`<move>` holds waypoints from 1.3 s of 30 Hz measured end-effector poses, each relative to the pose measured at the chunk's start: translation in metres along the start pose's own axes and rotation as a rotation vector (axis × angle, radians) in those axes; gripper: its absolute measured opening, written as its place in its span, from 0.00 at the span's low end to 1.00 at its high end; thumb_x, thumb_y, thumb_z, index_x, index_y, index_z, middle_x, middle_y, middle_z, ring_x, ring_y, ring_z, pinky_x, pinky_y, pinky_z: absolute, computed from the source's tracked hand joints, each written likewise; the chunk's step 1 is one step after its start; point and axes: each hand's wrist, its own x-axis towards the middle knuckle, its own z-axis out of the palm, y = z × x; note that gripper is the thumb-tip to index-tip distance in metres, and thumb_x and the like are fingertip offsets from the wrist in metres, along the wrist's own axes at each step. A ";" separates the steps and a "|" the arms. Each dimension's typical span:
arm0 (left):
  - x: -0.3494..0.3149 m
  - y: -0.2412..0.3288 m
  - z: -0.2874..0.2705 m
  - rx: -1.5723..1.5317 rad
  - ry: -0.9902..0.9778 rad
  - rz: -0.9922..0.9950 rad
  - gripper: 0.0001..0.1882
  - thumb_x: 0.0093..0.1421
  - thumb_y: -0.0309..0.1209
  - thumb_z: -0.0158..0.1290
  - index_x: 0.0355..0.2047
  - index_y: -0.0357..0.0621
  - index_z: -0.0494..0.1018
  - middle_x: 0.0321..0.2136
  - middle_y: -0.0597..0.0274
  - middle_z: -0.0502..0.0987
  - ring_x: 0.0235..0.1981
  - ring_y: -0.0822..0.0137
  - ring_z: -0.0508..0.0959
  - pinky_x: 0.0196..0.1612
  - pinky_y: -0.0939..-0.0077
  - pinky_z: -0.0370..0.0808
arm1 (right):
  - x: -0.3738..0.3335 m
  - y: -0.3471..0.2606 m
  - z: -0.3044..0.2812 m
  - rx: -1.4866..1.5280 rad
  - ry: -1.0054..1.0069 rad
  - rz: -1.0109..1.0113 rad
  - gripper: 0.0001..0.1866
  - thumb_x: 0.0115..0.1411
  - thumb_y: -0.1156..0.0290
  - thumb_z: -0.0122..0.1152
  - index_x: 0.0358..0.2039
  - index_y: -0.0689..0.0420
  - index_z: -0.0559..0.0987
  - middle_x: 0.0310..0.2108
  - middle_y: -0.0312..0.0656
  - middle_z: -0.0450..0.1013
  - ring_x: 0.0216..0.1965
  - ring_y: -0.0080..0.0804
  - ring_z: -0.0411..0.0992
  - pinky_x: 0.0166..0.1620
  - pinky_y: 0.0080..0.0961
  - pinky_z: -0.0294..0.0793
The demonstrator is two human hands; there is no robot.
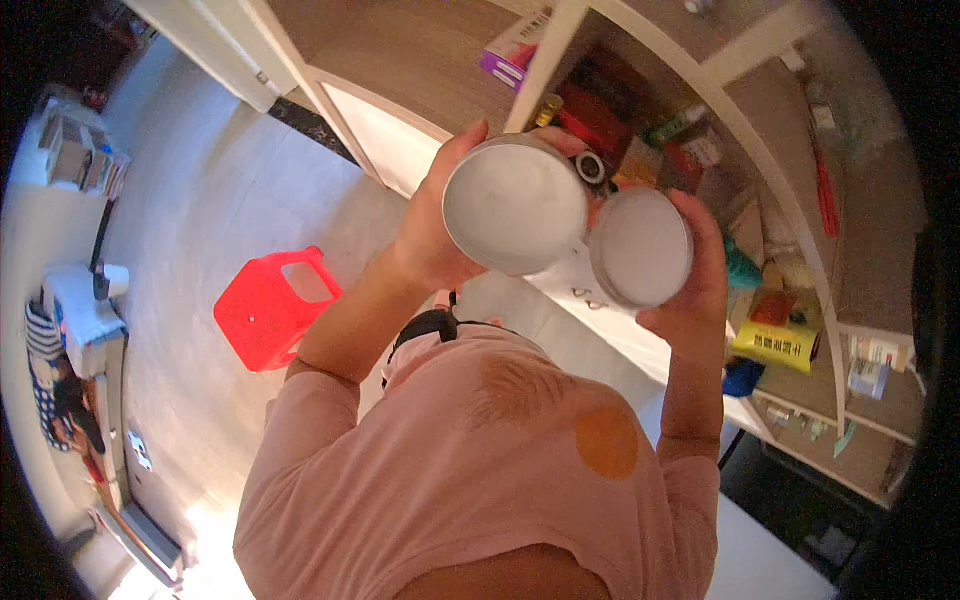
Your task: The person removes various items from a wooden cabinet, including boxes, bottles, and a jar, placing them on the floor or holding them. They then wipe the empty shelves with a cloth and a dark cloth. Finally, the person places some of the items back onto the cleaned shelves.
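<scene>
My left hand [438, 225] is wrapped round a large round white container [515, 207], its circular face turned up toward me and its rim a thin metallic-looking edge. In my right hand [706, 275] is a slightly smaller round white piece [641, 248] with a raised rim. Whether this is a lid or a second container I cannot tell. Both are held up side by side in front of the shelves, their edges very near each other. The fingers behind them are partly hidden. A small dark object with a white ring [590, 167] shows just behind the gap between them.
A wooden shelf unit [775, 190] with cluttered compartments stands ahead and to the right. It holds a purple-and-white box [515, 52] and a yellow package [775, 340]. A red plastic stool [262, 315] is on the floor at left. Clothes [65, 395] lie at the far left.
</scene>
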 end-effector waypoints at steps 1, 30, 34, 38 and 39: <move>-0.007 0.004 0.009 0.020 -0.041 0.072 0.36 0.57 0.59 0.26 0.48 0.39 0.62 0.38 0.52 0.72 0.40 0.64 0.72 0.40 0.73 0.67 | -0.002 0.002 0.002 -0.041 0.019 -0.020 0.48 0.32 0.67 0.73 0.54 0.55 0.57 0.53 0.47 0.59 0.54 0.39 0.58 0.55 0.36 0.59; -0.001 -0.057 0.009 0.567 0.183 0.277 0.27 0.63 0.49 0.23 0.48 0.39 0.59 0.38 0.59 0.68 0.38 0.71 0.69 0.42 0.79 0.66 | 0.003 -0.020 0.011 -0.879 -0.227 -0.272 0.36 0.39 0.73 0.67 0.51 0.53 0.63 0.53 0.48 0.56 0.52 0.46 0.59 0.53 0.35 0.60; 0.005 -0.066 0.014 0.587 0.212 0.234 0.27 0.63 0.50 0.25 0.49 0.40 0.59 0.38 0.59 0.69 0.38 0.70 0.69 0.42 0.78 0.66 | -0.001 -0.008 0.009 -1.026 -0.174 -0.341 0.34 0.39 0.72 0.69 0.48 0.55 0.65 0.48 0.47 0.61 0.47 0.40 0.64 0.46 0.30 0.67; 0.009 -0.079 0.009 0.792 0.192 0.389 0.25 0.62 0.48 0.30 0.48 0.40 0.59 0.39 0.56 0.68 0.39 0.67 0.69 0.42 0.76 0.66 | -0.005 -0.001 0.009 -0.654 -0.009 0.066 0.26 0.49 0.68 0.62 0.47 0.59 0.64 0.38 0.46 0.67 0.36 0.33 0.70 0.35 0.28 0.73; 0.009 -0.080 0.009 0.860 0.184 0.436 0.24 0.62 0.47 0.32 0.48 0.40 0.60 0.40 0.54 0.68 0.39 0.66 0.69 0.42 0.76 0.66 | -0.005 0.001 0.007 -0.511 0.019 0.203 0.24 0.52 0.65 0.60 0.46 0.61 0.63 0.35 0.45 0.69 0.32 0.31 0.71 0.32 0.28 0.73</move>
